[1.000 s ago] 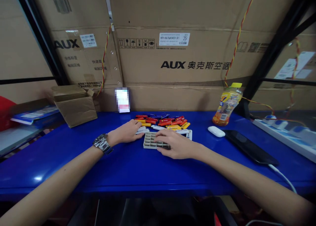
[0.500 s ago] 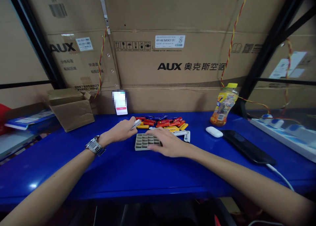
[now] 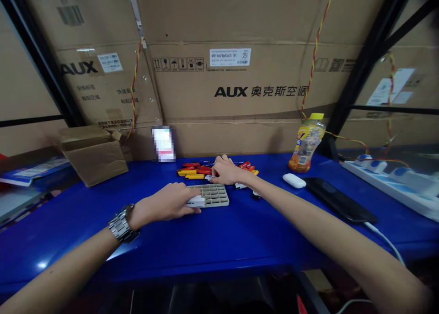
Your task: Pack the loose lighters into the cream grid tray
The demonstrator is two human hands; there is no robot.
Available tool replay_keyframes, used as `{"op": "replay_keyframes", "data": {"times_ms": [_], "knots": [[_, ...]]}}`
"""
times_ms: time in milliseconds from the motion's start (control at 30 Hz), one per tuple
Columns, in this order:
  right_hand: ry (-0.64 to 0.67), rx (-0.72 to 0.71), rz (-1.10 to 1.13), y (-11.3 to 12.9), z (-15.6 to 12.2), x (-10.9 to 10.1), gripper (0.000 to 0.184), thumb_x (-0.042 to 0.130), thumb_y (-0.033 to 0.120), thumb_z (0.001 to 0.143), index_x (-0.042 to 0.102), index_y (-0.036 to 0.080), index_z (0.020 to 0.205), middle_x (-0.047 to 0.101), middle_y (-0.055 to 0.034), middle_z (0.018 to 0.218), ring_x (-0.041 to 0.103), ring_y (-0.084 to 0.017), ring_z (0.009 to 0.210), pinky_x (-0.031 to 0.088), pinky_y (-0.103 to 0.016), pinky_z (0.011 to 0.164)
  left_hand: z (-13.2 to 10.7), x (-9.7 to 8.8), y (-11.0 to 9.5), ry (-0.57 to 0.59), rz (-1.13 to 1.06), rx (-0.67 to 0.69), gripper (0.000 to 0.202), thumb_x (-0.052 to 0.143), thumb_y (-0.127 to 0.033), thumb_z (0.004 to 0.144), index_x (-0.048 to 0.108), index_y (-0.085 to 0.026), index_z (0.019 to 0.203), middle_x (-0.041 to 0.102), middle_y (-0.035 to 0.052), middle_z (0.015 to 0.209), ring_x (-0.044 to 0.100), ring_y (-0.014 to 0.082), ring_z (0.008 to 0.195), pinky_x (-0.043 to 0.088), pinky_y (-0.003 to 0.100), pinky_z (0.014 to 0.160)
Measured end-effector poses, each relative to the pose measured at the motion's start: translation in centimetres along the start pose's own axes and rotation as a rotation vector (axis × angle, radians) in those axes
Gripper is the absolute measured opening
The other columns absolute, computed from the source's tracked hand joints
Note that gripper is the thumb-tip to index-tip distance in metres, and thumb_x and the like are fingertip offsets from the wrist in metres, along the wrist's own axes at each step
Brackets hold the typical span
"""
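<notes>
Nearest the camera, the blue bench (image 3: 212, 245) carries both bare forearms; the left hand (image 3: 166, 205), with a metal wristwatch (image 3: 121, 223) on its wrist, lies palm down at the left end of a grey grid tray (image 3: 216, 195), its grip pinching a small white piece (image 3: 197, 201) that rests against the tray's left front corner; the tray sits flat near the middle of the bench, its square cells open upward (whether any cell is filled is too small to tell); just beyond the tray the right hand (image 3: 226, 171) reaches into a heap of coloured sticks (image 3: 194, 170), red, yellow and blue, with its fingers curled down among them, and I cannot tell whether its grip has closed on one; to the right, apart from the heap, lie a white earbud case (image 3: 294, 180) and a black phone (image 3: 338, 199) with a white cable (image 3: 386, 238) running toward the near edge; farther back stand an orange drink bottle (image 3: 306, 145) with a yellow cap, a small open cardboard box (image 3: 94, 153) at the left, and a blurred card (image 3: 163, 144) leaning against the large AUX cartons (image 3: 240, 103) that wall the back.
</notes>
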State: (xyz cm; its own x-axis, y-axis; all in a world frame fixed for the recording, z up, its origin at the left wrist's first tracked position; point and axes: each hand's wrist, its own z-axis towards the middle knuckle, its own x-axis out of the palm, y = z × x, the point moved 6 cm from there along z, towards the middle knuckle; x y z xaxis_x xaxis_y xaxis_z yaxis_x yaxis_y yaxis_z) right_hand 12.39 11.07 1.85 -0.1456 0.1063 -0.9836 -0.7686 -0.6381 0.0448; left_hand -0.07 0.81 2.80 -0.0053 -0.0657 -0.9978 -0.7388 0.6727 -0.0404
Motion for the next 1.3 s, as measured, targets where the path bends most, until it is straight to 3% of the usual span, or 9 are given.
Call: {"op": "replay_keyframes", "data": {"times_ms": [133,267,433,567,767,900,1067,1300], "knots": [[-0.218,-0.046,0.062,-1.2,-1.9,-2.8,0.026,0.057,0.042,0.085,0.066,0.017,0.081,0.053,-0.0122,0.102,0.043,-0.028,0.098,0.038,-0.04,0.082,0.3,0.8,0.2,-0.025,0.024,0.014,0.022,0.045,-0.036,0.091,0.06,-0.02,0.095,0.069,0.0055,0.084,0.063,0.0191,0.068,0.044,0.028,0.059],[-0.254,-0.144,0.06,-3.2,-6.0,-5.0,0.026,0.052,0.043,0.088,0.062,0.019,0.092,0.053,-0.0124,0.108,0.044,-0.027,0.099,0.038,-0.042,0.085,0.9,1.3,1.1,-0.074,0.058,0.049,0.022,0.046,-0.03,0.089,0.059,-0.021,0.104,0.07,0.0066,0.095,0.065,0.0209,0.076,0.047,0.03,0.065],[-0.115,-0.167,0.061,-5.2,-10.7,-3.9,0.03,0.048,0.044,0.09,0.062,0.019,0.097,0.058,-0.0125,0.105,0.049,-0.027,0.096,0.04,-0.047,0.088,2.6,1.4,1.8,-0.1,0.15,0.052,0.016,0.048,-0.024,0.087,0.06,-0.02,0.098,0.07,0.0067,0.092,0.065,0.0207,0.078,0.046,0.028,0.064],[-0.06,-0.175,0.09,-5.0,-12.3,-2.1,0.033,0.047,0.042,0.091,0.06,0.02,0.113,0.058,-0.0132,0.114,0.052,-0.028,0.103,0.041,-0.05,0.092,4.2,1.3,1.8,-0.112,0.241,0.05,0.016,0.05,-0.025,0.086,0.061,-0.021,0.098,0.07,0.0066,0.09,0.063,0.02,0.076,0.043,0.027,0.062],[-0.079,-0.143,0.134,-4.0,-12.1,-0.9,0.038,0.042,0.043,0.094,0.056,0.02,0.122,0.06,-0.0129,0.115,0.055,-0.027,0.109,0.043,-0.048,0.096,6.1,1.3,2.5,-0.129,0.246,0.024,0.021,0.051,-0.027,0.087,0.062,-0.019,0.104,0.069,0.0103,0.093,0.063,0.0225,0.078,0.044,0.031,0.066],[-0.095,-0.209,0.092,-2.8,-11.2,-0.1,0.04,0.041,0.036,0.095,0.053,0.014,0.126,0.059,-0.0158,0.114,0.056,-0.027,0.107,0.046,-0.046,0.094,6.5,1.5,3.0,-0.162,0.234,-0.003,0.019,0.052,-0.028,0.088,0.06,-0.019,0.103,0.069,0.0096,0.097,0.063,0.0223,0.08,0.044,0.03,0.066],[-0.13,-0.318,0.021,-1.0,-9.9,0.3,0.035,0.041,0.029,0.095,0.056,0.012,0.122,0.061,-0.0161,0.109,0.058,-0.025,0.1,0.047,-0.045,0.09,5.0,1.6,2.8,-0.234,0.223,-0.047,0.03,0.041,-0.04,0.095,0.054,-0.017,0.109,0.07,0.0115,0.098,0.066,0.023,0.079,0.041,0.028,0.058],[-0.203,-0.593,0.003,2.3,-8.1,-0.2,0.032,0.048,0.029,0.094,0.061,0.017,0.12,0.061,-0.0125,0.111,0.054,-0.022,0.104,0.046,-0.041,0.09,2.3,2.2,2.6,-0.223,0.192,-0.079,0.025,0.043,-0.036,0.093,0.046,-0.015,0.106,0.07,0.0097,0.084,0.064,0.0222,0.068,0.034,0.028,0.051]]}}
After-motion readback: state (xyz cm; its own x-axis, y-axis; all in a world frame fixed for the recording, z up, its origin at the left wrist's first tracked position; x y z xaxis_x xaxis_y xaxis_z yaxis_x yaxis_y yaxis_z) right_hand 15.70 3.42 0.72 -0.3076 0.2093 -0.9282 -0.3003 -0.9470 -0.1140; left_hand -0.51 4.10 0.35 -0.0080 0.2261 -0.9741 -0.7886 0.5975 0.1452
